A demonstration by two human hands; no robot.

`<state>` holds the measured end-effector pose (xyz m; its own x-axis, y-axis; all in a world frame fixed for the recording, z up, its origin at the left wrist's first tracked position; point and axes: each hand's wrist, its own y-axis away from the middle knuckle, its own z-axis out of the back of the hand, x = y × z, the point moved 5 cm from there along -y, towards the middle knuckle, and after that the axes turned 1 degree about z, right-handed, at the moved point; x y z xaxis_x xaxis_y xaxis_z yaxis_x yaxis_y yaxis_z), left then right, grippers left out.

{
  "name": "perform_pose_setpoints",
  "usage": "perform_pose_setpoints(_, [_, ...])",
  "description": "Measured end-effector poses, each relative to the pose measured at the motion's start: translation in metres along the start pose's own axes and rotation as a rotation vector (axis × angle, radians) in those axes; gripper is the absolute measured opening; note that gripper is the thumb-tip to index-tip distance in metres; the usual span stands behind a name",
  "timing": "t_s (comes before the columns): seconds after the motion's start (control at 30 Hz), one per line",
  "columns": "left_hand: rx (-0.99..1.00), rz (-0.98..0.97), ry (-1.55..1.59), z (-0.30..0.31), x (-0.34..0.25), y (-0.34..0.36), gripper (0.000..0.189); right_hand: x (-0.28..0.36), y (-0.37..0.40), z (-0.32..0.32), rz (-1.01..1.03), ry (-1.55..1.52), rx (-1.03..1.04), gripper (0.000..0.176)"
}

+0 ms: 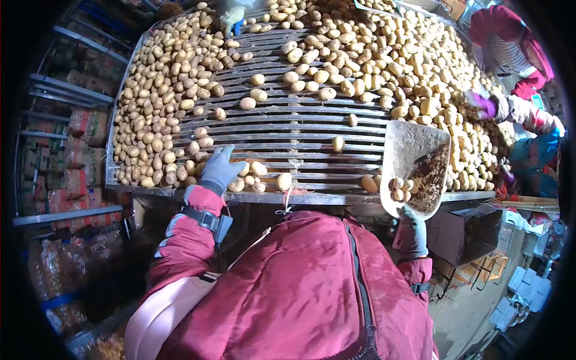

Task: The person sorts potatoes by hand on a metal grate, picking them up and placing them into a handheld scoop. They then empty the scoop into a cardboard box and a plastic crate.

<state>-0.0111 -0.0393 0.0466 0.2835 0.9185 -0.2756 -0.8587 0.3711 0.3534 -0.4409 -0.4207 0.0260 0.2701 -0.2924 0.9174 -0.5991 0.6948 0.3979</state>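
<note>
My left hand [220,170], in a grey glove, rests on potatoes [247,175] at the near edge of a slatted metal sorting table [300,129]. Its fingers lie over the potatoes; I cannot tell if it grips one. My right hand [411,231], also gloved, holds the handle of a dirty white scoop [414,162] raised upright. A few small potatoes [397,189] sit in the scoop's bowl. Many potatoes [162,90] pile along the left and far right [420,66] of the table.
Another person in a red jacket [510,42] stands at the far right with a gloved hand [483,103] over the potatoes. Stacked filled sacks [72,174] line the left. Boxes [522,282] lie on the floor at the lower right.
</note>
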Motion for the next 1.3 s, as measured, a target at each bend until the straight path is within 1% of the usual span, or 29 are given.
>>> perform_pose_setpoints(0.03, [0.055, 0.116, -0.055, 0.008, 0.004, 0.009, 0.073, 0.000, -0.004, 0.009, 0.231, 0.298, 0.129, 0.025])
perform_pose_setpoints(0.07, [0.155, 0.135, -0.051, -0.004, 0.020, 0.006, 0.077, -0.009, -0.005, 0.014, 0.088, 0.101, 0.099, 0.025])
perform_pose_setpoints(0.1, [0.337, 0.113, -0.068, -0.007, 0.008, 0.010, 0.081, 0.001, -0.003, 0.010, -0.056, -0.091, 0.067, 0.025])
perform_pose_setpoints(0.13, [0.299, 0.104, -0.137, -0.017, -0.002, 0.015, 0.080, 0.011, -0.001, 0.005, -0.204, -0.206, -0.006, 0.024])
perform_pose_setpoints(0.17, [0.258, 0.090, -0.205, -0.031, -0.012, 0.016, 0.080, -0.003, -0.010, 0.014, -0.206, -0.209, 0.006, 0.024])
perform_pose_setpoints(0.2, [0.153, 0.052, -0.042, -0.041, -0.018, 0.014, 0.075, -0.021, -0.025, 0.028, -0.123, -0.091, 0.044, 0.024])
perform_pose_setpoints(0.23, [0.032, -0.081, 0.170, -0.051, -0.026, 0.012, 0.067, -0.032, -0.034, 0.036, -0.040, 0.028, 0.082, 0.025])
perform_pose_setpoints(0.3, [-0.131, -0.268, 0.305, -0.035, -0.063, 0.014, 0.059, -0.035, -0.043, 0.034, -0.036, 0.083, 0.131, 0.030])
perform_pose_setpoints(0.33, [-0.100, -0.148, 0.369, -0.024, -0.070, 0.014, 0.053, -0.035, -0.050, 0.032, -0.028, 0.142, 0.169, 0.036])
perform_pose_setpoints(0.37, [-0.172, -0.148, 0.424, -0.012, -0.072, 0.016, 0.050, -0.025, -0.051, 0.024, -0.027, 0.143, 0.182, 0.036])
perform_pose_setpoints(0.43, [-0.297, -0.165, 0.365, -0.006, -0.047, 0.007, 0.049, 0.000, -0.040, -0.002, -0.377, -0.196, 0.088, 0.033])
perform_pose_setpoints(0.47, [-0.283, -0.070, 0.331, -0.001, -0.042, 0.011, 0.047, 0.015, -0.037, -0.012, -0.365, -0.163, 0.118, 0.031])
perform_pose_setpoints(0.5, [-0.287, -0.064, 0.329, 0.001, -0.038, 0.013, 0.047, 0.013, -0.038, -0.013, -0.365, -0.163, 0.126, 0.031])
perform_pose_setpoints(0.57, [-0.206, -0.040, 0.308, -0.007, -0.028, 0.018, 0.044, 0.008, -0.041, -0.017, -0.371, -0.099, 0.184, 0.031])
perform_pose_setpoints(0.6, [-0.105, 0.047, 0.520, -0.030, -0.018, 0.015, 0.041, 0.006, -0.043, -0.018, -0.372, -0.097, 0.192, 0.031])
perform_pose_setpoints(0.63, [-0.108, 0.054, 0.520, -0.047, -0.009, 0.014, 0.041, 0.003, -0.045, -0.018, -0.401, -0.121, 0.193, 0.032])
perform_pose_setpoints(0.67, [-0.012, 0.066, 0.547, -0.063, -0.010, 0.016, 0.041, -0.001, -0.046, -0.019, -0.429, -0.146, 0.192, 0.033])
perform_pose_setpoints(0.7, [0.085, 0.077, 0.573, -0.071, -0.021, 0.021, 0.041, -0.004, -0.046, -0.019, -0.457, -0.172, 0.189, 0.034])
perform_pose_setpoints(0.73, [0.076, 0.086, 0.449, -0.074, -0.031, 0.024, 0.043, -0.006, -0.046, -0.020, -0.460, -0.171, 0.190, 0.034])
perform_pose_setpoints(0.77, [0.079, 0.088, 0.449, -0.070, -0.049, 0.026, 0.043, -0.007, -0.048, -0.019, -0.410, -0.187, 0.173, 0.036])
perform_pose_setpoints(0.83, [0.202, 0.085, 0.314, -0.071, -0.081, 0.023, 0.051, 0.001, -0.047, -0.018, -0.362, -0.199, 0.153, 0.037])
perform_pose_setpoints(0.9, [0.172, 0.014, 0.752, -0.108, -0.086, 0.004, 0.052, 0.017, -0.041, -0.014, -0.457, -0.045, 0.184, 0.031])
perform_pose_setpoints(0.93, [0.129, -0.058, 1.003, -0.124, -0.090, -0.007, 0.050, 0.017, -0.040, -0.011, -0.457, -0.042, 0.177, 0.031])
perform_pose_setpoints(1.03, [0.116, -0.086, 1.016, -0.101, -0.123, -0.007, 0.044, 0.009, -0.037, -0.001, -0.452, -0.094, 0.157, 0.031])
perform_pose_setpoints(1.07, [0.161, -0.042, 0.950, -0.087, -0.137, 0.001, 0.038, 0.006, -0.037, 0.002, -0.420, -0.081, 0.129, 0.032])
perform_pose_setpoints(1.1, [0.167, -0.049, 0.950, -0.093, -0.142, 0.000, 0.038, 0.005, -0.037, 0.006, -0.386, -0.069, 0.101, 0.033])
perform_pose_setpoints(1.2, [0.163, -0.532, 0.218, -0.124, -0.187, 0.004, 0.025, 0.003, -0.033, 0.016, -0.363, -0.056, 0.134, 0.035])
perform_pose_setpoints(1.23, [0.216, -0.523, 0.126, -0.092, -0.222, 0.031, 0.027, 0.001, -0.032, 0.019, -0.360, -0.059, 0.129, 0.035])
perform_pose_setpoints(1.3, [0.082, -0.958, -0.058, -0.102, -0.257, 0.047, 0.028, -0.006, -0.030, 0.027, -0.373, -0.033, 0.098, 0.037])
